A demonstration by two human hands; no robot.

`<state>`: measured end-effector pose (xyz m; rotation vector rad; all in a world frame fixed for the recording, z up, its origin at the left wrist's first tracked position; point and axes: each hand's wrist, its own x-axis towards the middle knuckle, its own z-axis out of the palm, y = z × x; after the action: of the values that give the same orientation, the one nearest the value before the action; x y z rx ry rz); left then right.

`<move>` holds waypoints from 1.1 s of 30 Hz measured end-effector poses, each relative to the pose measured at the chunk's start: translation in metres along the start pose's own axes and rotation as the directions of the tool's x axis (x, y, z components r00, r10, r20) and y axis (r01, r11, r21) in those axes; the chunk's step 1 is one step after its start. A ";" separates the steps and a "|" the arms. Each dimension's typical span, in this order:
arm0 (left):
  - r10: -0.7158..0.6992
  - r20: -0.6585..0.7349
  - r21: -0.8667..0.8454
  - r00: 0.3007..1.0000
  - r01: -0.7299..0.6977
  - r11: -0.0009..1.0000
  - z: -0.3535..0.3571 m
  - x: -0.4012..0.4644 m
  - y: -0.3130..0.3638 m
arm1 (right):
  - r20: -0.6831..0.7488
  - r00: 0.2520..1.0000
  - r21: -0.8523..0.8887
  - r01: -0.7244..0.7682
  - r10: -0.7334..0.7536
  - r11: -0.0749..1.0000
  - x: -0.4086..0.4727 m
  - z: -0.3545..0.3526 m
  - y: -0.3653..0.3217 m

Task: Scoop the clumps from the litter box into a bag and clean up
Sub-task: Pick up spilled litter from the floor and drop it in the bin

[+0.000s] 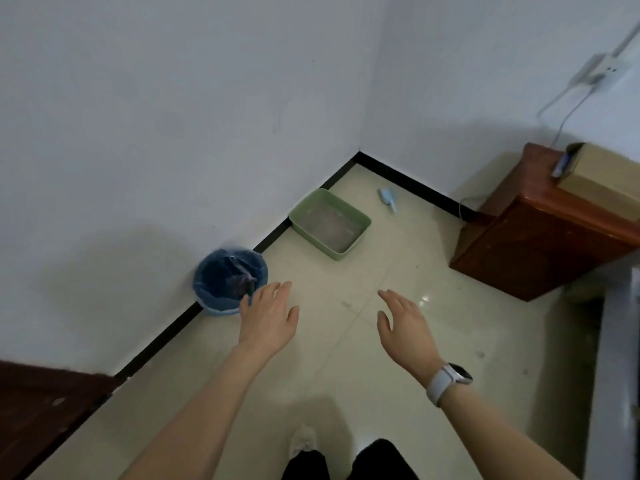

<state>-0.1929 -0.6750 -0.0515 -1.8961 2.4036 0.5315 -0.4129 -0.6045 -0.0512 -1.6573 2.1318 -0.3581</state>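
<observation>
- Standing over tiled floor [398, 341], we hold both arms out fwd, palms down.
- L hand [268, 315]: fingers straight, lightly spread, holding nothing; fingertips overlap the bin's near rim in view, contact can't be told.
- R hand [403, 325]: fingers relaxed, slightly apart, also bare; pale watch [446, 381] on that wrist.
- Green litter box [330, 223] sits on floor in the rm corner, against the black baseboard; grey litter inside, clumps not resolvable.
- Light-blue scoop [387, 198] lies on floor just beside box, toward the far wall, not touching it.
- Blue bin [228, 282] w/ bag liner stands by the L wall, nearer us than box; dark contents inside, unclear.
- Wooden cabinet [540, 244] at R, cardboard box [602, 174] on top.
</observation>
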 end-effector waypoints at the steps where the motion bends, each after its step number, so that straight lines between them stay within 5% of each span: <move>1: 0.008 0.006 -0.008 1.000 -0.008 1.000 -0.003 0.021 0.003 | 0.005 1.000 -0.008 -0.002 0.002 1.000 0.018 -0.003 0.003; 7: 0.035 0.001 -0.062 0.999 -0.034 0.997 0.009 0.138 0.025 | 0.097 0.995 -0.017 -0.017 0.018 1.000 0.140 -0.009 0.033; 16: -0.198 0.180 -0.196 0.963 0.233 0.953 0.150 0.322 0.023 | 0.339 0.941 0.007 0.015 -0.017 1.000 0.372 0.079 0.131; 25: -0.243 0.191 -0.362 0.951 0.298 0.883 0.354 0.450 -0.036 | 0.457 0.888 -0.031 -0.050 0.059 0.998 0.509 0.294 0.242; 33: -0.355 0.203 -0.452 0.913 0.409 0.793 0.563 0.534 -0.130 | 0.581 0.792 -0.049 0.264 -0.188 0.963 0.570 0.520 0.294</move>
<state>-0.3085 -1.0406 -0.7385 -2.3792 1.8442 1.2574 -0.5376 -1.0527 -0.7330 -1.8088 1.5336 0.2075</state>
